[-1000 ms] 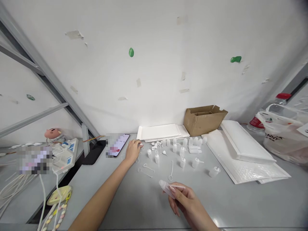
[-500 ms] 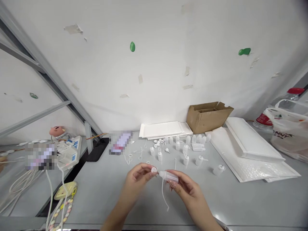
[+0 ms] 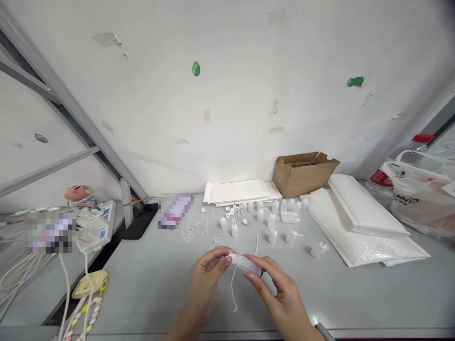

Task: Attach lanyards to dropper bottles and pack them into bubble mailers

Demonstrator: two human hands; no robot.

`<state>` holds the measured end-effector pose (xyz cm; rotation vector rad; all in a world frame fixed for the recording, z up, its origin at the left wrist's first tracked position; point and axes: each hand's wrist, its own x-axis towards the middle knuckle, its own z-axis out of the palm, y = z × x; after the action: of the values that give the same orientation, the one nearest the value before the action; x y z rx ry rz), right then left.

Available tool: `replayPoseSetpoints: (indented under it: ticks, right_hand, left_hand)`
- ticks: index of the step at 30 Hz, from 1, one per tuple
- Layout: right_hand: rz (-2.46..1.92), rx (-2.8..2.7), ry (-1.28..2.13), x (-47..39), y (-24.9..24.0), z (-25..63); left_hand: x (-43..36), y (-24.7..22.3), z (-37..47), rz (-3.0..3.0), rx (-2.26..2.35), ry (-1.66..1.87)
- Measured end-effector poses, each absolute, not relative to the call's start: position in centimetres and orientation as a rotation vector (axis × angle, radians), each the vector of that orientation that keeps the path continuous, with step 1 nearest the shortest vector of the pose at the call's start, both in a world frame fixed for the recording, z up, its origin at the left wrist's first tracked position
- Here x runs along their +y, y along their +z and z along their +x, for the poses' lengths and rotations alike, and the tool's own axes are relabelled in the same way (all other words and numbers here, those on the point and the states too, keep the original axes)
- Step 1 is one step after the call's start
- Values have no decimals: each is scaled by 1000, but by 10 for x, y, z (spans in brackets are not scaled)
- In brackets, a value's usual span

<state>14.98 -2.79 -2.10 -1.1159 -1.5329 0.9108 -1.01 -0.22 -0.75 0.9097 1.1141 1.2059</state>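
Observation:
My right hand (image 3: 280, 289) is closed around the body of a small translucent squeeze bottle (image 3: 250, 266), held tilted above the desk. At the bottle's neck, my left hand (image 3: 209, 272) pinches the white cap (image 3: 233, 258), fingertips partly covering it. A thin white strap (image 3: 232, 291) dangles from the neck end. Beyond my hands stand several small white bottles, among them one bottle (image 3: 234, 230) and another (image 3: 272, 236). Loose white strap rings (image 3: 188, 234) and a pointed nozzle tip (image 3: 245, 221) lie on the desk too.
A brown cardboard box (image 3: 302, 175) and flat white packages (image 3: 238, 191) rest against the wall. Padded envelopes (image 3: 369, 246) lie to the right, with a plastic bag (image 3: 419, 203) beyond. A blurred phone (image 3: 177, 210) and a power strip (image 3: 99, 227) are on the left.
The cap in my left hand has come onto the bottle's neck, where before there was a gap between them. My left hand moved slightly right; the view shifted a little.

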Motion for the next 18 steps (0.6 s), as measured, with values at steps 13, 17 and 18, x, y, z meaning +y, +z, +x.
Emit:
replayPoseSetpoints:
  ticks: [13,17,18]
  right_hand:
    - [-902,-1859,439,-25,-20,156]
    - [-945,-1733,658,-25,-18,156]
    - [-1001,-1665,807,-24,-17,155]
  left_hand:
    - [-6,-2,-3,826,1113,1182]
    - [-6,-3,-5,911,1145,1184]
    - [-5,-3,-6,934,1148,1188]
